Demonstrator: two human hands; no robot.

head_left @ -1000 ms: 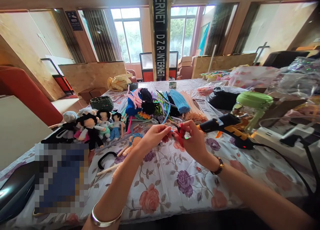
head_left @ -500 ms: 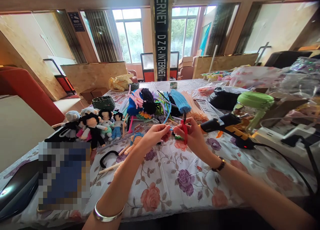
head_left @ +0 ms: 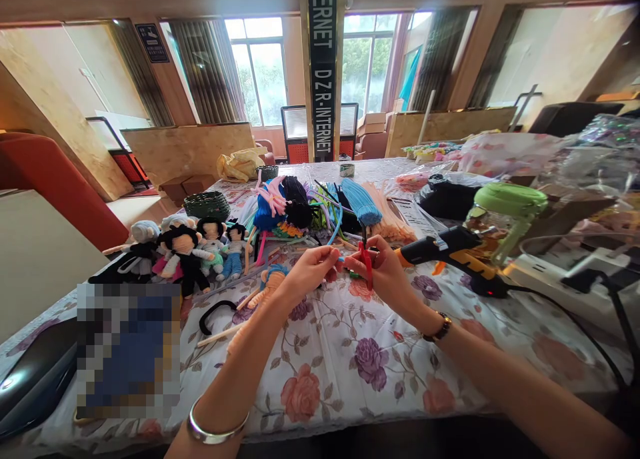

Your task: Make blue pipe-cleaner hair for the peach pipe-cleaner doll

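Observation:
My left hand (head_left: 316, 267) pinches a light blue pipe cleaner (head_left: 337, 230), which rises in a curve from the fingertips. Scissors with red handles (head_left: 369, 267) are held in my right hand (head_left: 389, 272), their dark blades pointing away from me. The right fingertips reach close to a small blue bit between the hands; whether they grip it I cannot tell. Just left of my left hand lies a partly made doll (head_left: 273, 277), blue on top and peach below, partly hidden by the forearm. Something small and green sits under the right fingers.
Bundles of blue pipe cleaners (head_left: 361, 204) and other colours lie beyond my hands. Several finished dolls (head_left: 183, 252) stand at left. A glue gun (head_left: 443, 246) with a lit red light and cable rests at right, beside a green-lidded jar (head_left: 510, 202). A black curved strip (head_left: 213, 314) lies left.
Both hands have drawn slightly closer together at the blue piece, and the scissors have shifted a little left with my right hand. Other things stay put.

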